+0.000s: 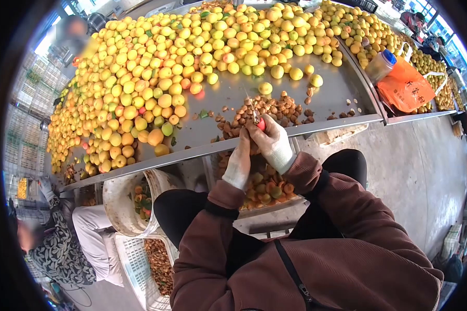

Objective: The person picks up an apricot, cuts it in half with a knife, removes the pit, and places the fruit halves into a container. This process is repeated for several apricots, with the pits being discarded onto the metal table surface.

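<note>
Both my hands wear pale gloves and meet over the front edge of the metal table [306, 127]. In my right hand [273, 144] is a small knife [261, 124] with a red handle, its thin blade pointing up and away from me. My left hand [238, 161] is closed, its fingertips close to the right hand's fingers; whatever it holds is hidden. Just beyond the hands lies a pile of brown pits [283, 108]. Beneath them, a crate of cut apricots [267, 187] shows under the table edge.
Whole yellow apricots [192, 44] are heaped over the table's far and left parts. An orange bag [406, 88] and a blue-lidded plastic jar [380, 66] stand at right. By my knees are a white bucket [120, 199] and a white basket [132, 264] of pits. A co-worker [62, 254] sits at left.
</note>
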Action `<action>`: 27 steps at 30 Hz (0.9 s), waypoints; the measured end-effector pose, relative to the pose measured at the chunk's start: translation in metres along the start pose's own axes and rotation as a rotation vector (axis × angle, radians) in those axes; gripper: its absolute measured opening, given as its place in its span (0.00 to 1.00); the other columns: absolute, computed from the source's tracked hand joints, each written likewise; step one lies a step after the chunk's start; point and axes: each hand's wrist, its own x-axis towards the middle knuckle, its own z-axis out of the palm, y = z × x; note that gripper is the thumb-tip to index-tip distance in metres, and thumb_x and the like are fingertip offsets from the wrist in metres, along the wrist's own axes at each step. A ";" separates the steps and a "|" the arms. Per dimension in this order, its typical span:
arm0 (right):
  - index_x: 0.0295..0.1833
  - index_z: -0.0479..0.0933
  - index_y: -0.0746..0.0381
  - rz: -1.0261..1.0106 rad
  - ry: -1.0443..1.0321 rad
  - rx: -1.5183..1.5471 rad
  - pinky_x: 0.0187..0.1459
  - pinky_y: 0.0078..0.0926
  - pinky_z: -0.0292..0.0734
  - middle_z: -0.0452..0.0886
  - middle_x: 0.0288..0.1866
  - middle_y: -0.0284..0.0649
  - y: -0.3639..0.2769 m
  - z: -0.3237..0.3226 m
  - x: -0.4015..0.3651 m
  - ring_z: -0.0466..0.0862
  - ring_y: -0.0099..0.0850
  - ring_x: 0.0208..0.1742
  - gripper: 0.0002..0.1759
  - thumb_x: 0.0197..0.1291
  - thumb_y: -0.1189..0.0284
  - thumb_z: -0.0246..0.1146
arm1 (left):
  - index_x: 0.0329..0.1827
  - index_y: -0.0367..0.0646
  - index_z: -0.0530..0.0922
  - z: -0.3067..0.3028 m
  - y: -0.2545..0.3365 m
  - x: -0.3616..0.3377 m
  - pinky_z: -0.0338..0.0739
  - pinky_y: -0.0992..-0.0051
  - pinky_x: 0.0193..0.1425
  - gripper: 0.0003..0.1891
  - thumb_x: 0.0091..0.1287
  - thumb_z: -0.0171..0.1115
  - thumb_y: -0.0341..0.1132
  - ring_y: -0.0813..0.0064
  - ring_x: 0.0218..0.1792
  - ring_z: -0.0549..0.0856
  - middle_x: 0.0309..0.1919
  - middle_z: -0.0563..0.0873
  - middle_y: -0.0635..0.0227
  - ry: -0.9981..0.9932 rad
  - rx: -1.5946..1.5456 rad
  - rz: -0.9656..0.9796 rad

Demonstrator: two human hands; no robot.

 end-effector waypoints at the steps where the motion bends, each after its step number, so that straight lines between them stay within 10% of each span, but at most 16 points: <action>1: 0.40 0.73 0.65 -0.006 -0.022 -0.089 0.37 0.16 0.72 0.76 0.32 0.30 0.002 -0.004 0.001 0.72 0.17 0.34 0.08 0.67 0.70 0.60 | 0.63 0.39 0.73 0.005 0.011 -0.007 0.77 0.81 0.46 0.29 0.78 0.43 0.56 0.83 0.44 0.81 0.47 0.82 0.69 0.022 0.040 0.028; 4: 0.41 0.73 0.64 -0.124 0.032 0.065 0.35 0.16 0.71 0.75 0.31 0.30 0.005 -0.014 0.011 0.71 0.16 0.34 0.08 0.67 0.70 0.60 | 0.59 0.36 0.77 0.019 0.047 -0.018 0.74 0.82 0.49 0.26 0.80 0.42 0.51 0.86 0.43 0.77 0.39 0.81 0.73 0.026 -0.086 0.021; 6: 0.36 0.73 0.60 0.199 0.265 0.293 0.21 0.18 0.62 0.72 0.21 0.28 -0.034 -0.014 0.023 0.67 0.16 0.19 0.10 0.69 0.66 0.58 | 0.52 0.38 0.81 0.018 0.047 -0.015 0.74 0.83 0.37 0.26 0.79 0.42 0.51 0.86 0.32 0.76 0.34 0.79 0.75 0.026 -0.020 0.079; 14: 0.26 0.62 0.56 -0.038 0.089 0.551 0.17 0.21 0.49 0.59 0.17 0.26 -0.057 -0.019 0.024 0.55 0.19 0.15 0.21 0.73 0.61 0.54 | 0.47 0.45 0.75 0.045 0.053 -0.019 0.70 0.82 0.22 0.30 0.74 0.41 0.65 0.84 0.22 0.75 0.26 0.76 0.74 -0.049 -0.048 -0.154; 20: 0.28 0.70 0.61 -0.076 0.135 0.292 0.21 0.21 0.64 0.72 0.21 0.32 -0.045 -0.010 0.017 0.70 0.21 0.19 0.12 0.67 0.74 0.59 | 0.48 0.43 0.76 0.046 0.043 -0.013 0.71 0.83 0.27 0.28 0.74 0.45 0.62 0.85 0.26 0.76 0.30 0.78 0.74 -0.036 -0.115 -0.160; 22: 0.32 0.71 0.63 -0.545 -0.102 -0.317 0.30 0.26 0.76 0.79 0.27 0.34 -0.045 -0.020 0.011 0.80 0.27 0.28 0.09 0.53 0.84 0.65 | 0.49 0.40 0.79 0.053 0.022 -0.004 0.73 0.85 0.36 0.28 0.74 0.49 0.59 0.86 0.32 0.76 0.33 0.80 0.75 0.042 -0.190 0.185; 24: 0.31 0.70 0.61 -0.596 -0.123 -0.400 0.26 0.28 0.73 0.76 0.24 0.32 -0.035 -0.018 0.013 0.76 0.29 0.23 0.08 0.55 0.81 0.63 | 0.52 0.39 0.79 0.044 0.000 0.013 0.72 0.85 0.36 0.25 0.76 0.49 0.54 0.88 0.33 0.76 0.34 0.79 0.76 0.034 -0.388 0.153; 26: 0.29 0.68 0.58 0.004 0.123 0.215 0.20 0.24 0.64 0.68 0.19 0.30 -0.009 -0.008 0.028 0.68 0.27 0.18 0.09 0.60 0.75 0.59 | 0.56 0.37 0.77 0.048 0.051 -0.012 0.71 0.85 0.36 0.22 0.77 0.49 0.49 0.88 0.33 0.75 0.35 0.80 0.76 0.080 -0.138 -0.257; 27: 0.27 0.66 0.55 -0.019 0.109 0.490 0.18 0.21 0.53 0.59 0.17 0.29 -0.030 -0.007 0.025 0.59 0.23 0.15 0.12 0.64 0.70 0.55 | 0.56 0.36 0.77 0.053 0.057 -0.014 0.68 0.85 0.35 0.22 0.78 0.47 0.48 0.89 0.32 0.73 0.33 0.78 0.75 0.119 -0.152 -0.180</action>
